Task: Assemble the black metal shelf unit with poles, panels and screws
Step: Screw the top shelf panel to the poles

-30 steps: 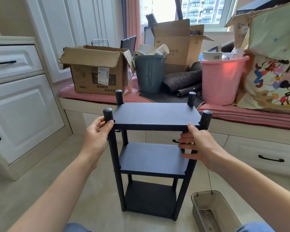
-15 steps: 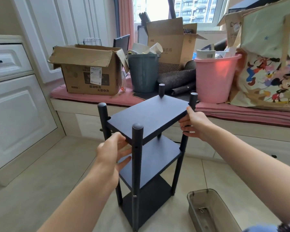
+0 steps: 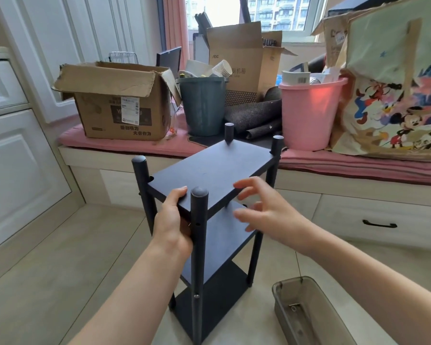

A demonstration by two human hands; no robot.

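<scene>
While left hand (image 3: 172, 221) grips top panel (image 3: 209, 174) — shelf unit (image 3: 204, 220) upright, corner-on

A matte black shelf unit (image 3: 210, 175) stands on pale beige floor tiles (image 3: 60, 257), its poles (image 3: 199, 245) and three panels all the same flat black. To the near right sits a translucent smoky grey tray (image 3: 306, 310). Along the far side runs a pink cushion (image 3: 346, 165) over cream-white drawers (image 3: 378, 220) with black handles. On the cushion are a plain brown cardboard box (image 3: 120, 103) bearing a white label, a dark teal-grey bucket (image 3: 203, 105), a bright pink bucket (image 3: 309, 113), and a cream bag (image 3: 396, 90) printed with colourful cartoon mice and ducks. White panelled cabinets (image 3: 18, 170) fill the left. A salmon-pink curtain (image 3: 174, 28) hangs by the window.
</scene>
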